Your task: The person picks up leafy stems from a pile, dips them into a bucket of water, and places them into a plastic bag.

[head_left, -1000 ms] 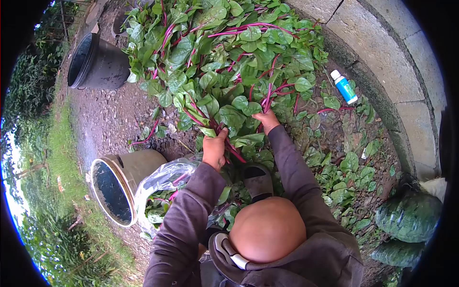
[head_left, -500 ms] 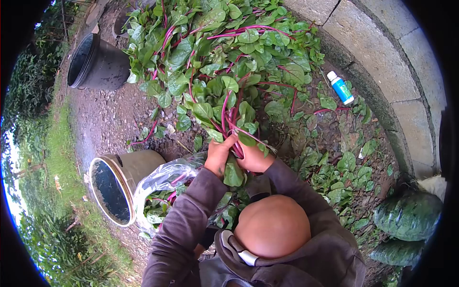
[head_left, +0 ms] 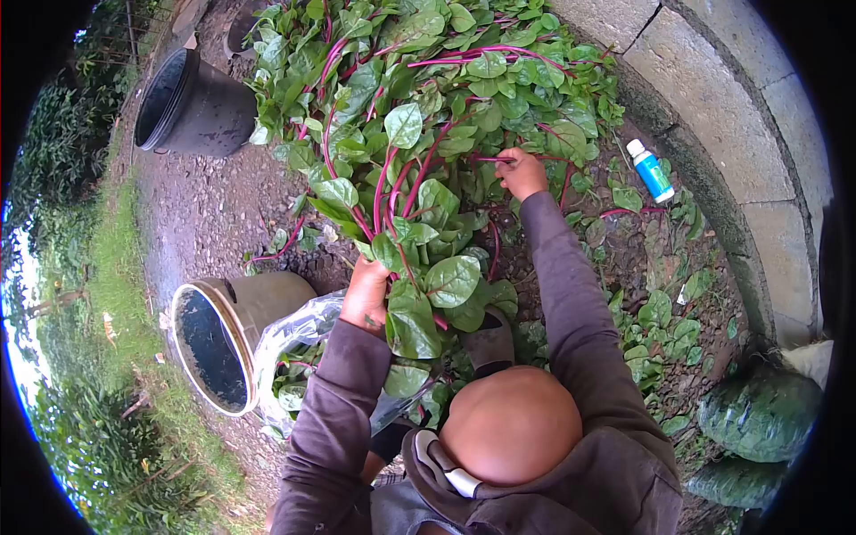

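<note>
My left hand (head_left: 366, 290) is closed round a bunch of Malabar spinach (head_left: 406, 201), its purple-red stems fanning up and its broad green leaves hiding some of the fingers. Farther forward and to the right, my right hand (head_left: 523, 173) pinches a purple spinach stem (head_left: 486, 160) at the edge of the big leafy heap (head_left: 374, 89). Just left of my knees, below the left hand, lies a clear plastic bag (head_left: 308, 325) with leaves and stems inside.
A beige bucket (head_left: 272, 294) lies tilted at left, and a black bucket (head_left: 209, 111) stands behind it. A white-and-blue bottle (head_left: 652, 173) is by the curved concrete block edging (head_left: 704, 116). Filled green bags (head_left: 758, 415) stand at right. Loose leaves (head_left: 664, 330) litter the soil.
My right hand has left the bunch and reached forward right to a stem on the heap. My left hand keeps the bunch, shifted slightly left.
</note>
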Available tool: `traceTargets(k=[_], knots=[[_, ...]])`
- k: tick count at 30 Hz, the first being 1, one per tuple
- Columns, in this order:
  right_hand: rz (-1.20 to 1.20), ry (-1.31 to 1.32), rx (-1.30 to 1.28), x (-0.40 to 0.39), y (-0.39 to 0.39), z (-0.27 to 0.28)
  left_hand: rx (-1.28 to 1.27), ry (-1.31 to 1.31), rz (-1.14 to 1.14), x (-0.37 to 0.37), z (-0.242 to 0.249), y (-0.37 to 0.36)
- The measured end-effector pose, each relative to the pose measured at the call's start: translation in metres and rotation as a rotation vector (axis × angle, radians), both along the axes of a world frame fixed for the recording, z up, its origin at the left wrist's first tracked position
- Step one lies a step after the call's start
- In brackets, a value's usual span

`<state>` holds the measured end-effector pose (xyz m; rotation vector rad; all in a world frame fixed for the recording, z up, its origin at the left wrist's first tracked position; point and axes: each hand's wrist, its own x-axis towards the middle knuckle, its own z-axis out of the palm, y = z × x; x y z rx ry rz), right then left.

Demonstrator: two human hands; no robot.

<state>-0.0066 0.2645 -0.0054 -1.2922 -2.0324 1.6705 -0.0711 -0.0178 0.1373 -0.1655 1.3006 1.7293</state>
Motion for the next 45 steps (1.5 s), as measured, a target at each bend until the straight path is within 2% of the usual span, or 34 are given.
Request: traceTargets(k=[3, 4, 5, 7, 9, 12, 14, 17, 18, 19, 20, 21, 23, 24, 25, 27, 28, 29, 32, 35, 37, 39, 42, 44, 45], knots=[[-0.172, 0.168, 0.213, 0.029, 0.008, 0.003, 0.093, 0.069, -0.021, -0.007, 0.017, -0.024], [-0.230, 0.198, 0.275, 0.043, 0.008, 0.021, 0.035, 0.013, -0.001, -0.007, 0.021, -0.026], [-0.291, 0.231, 0.339, 0.057, 0.009, 0.046, -0.165, 0.148, -0.132, -0.018, 0.006, -0.053], [-0.412, 0.476, 0.231, 0.083, 0.016, 0.070, -0.215, -0.028, -0.056, -0.015, 0.016, -0.056], [-0.452, 0.456, 0.528, 0.099, 0.023, 0.092, -0.157, -0.026, 0.001, -0.014, -0.003, -0.067], [-0.125, 0.280, 0.548, 0.085, 0.008, 0.179, -0.097, -0.093, 0.014, -0.008, 0.004, -0.059], [0.075, 0.386, 0.872, 0.045, 0.009, 0.173, -0.093, -0.082, 0.016, -0.011, -0.011, -0.067], [0.507, 0.444, 0.649, -0.024, 0.004, 0.156, -0.072, -0.123, 0.073, -0.004, 0.013, -0.051], [0.596, 0.341, 0.683, -0.044, 0.006, 0.116, -0.063, -0.114, 0.100, -0.002, 0.018, -0.045], [0.747, 0.149, 0.584, -0.055, 0.004, 0.100, -0.055, -0.105, 0.132, 0.000, 0.022, -0.041], [0.802, 0.037, 0.560, -0.057, 0.000, 0.085, -0.064, -0.129, 0.118, -0.001, 0.026, -0.039], [0.808, 0.023, 0.595, -0.055, -0.002, 0.084, -0.071, -0.142, 0.068, -0.007, 0.016, -0.046], [0.827, -0.015, 0.656, -0.036, -0.007, 0.083, -0.085, -0.134, 0.093, -0.003, 0.027, -0.031], [0.781, 0.063, 0.721, -0.020, -0.008, 0.091, -0.061, -0.168, 0.081, -0.008, 0.010, -0.037], [0.729, 0.139, 0.787, -0.001, -0.008, 0.106, -0.032, -0.179, 0.129, -0.009, -0.002, -0.039], [0.620, 0.182, 0.765, 0.035, -0.007, 0.133, -0.107, -0.005, 0.049, -0.007, 0.012, -0.023], [0.557, 0.177, 0.785, 0.054, -0.009, 0.150, -0.092, 0.018, 0.094, 0.002, 0.025, -0.009], [0.492, 0.170, 0.806, 0.070, -0.013, 0.166, -0.122, 0.060, 0.012, -0.001, 0.015, -0.012], [0.201, 0.140, 0.926, 0.099, -0.032, 0.196, -0.200, 0.167, -0.022, 0.022, 0.025, 0.018], [0.106, 0.072, 0.778, 0.105, -0.068, 0.168, -0.177, 0.232, 0.117, 0.045, 0.003, 0.047], [0.250, -0.089, 0.782, 0.119, -0.083, 0.101, -0.247, 0.272, 0.110, 0.053, -0.013, 0.058], [0.421, -0.161, 0.645, 0.138, -0.095, 0.049, -0.407, 0.190, 0.077, 0.062, -0.040, 0.056], [0.285, -0.046, 0.452, 0.141, -0.118, 0.053, -0.427, 0.082, 0.093, 0.079, -0.066, 0.048], [0.372, 0.028, 0.461, 0.135, -0.135, 0.070, -0.323, -0.086, 0.058, 0.078, -0.066, 0.049], [0.399, 0.074, 0.475, 0.131, -0.145, 0.074, -0.342, -0.052, 0.051, 0.079, -0.067, 0.053]])
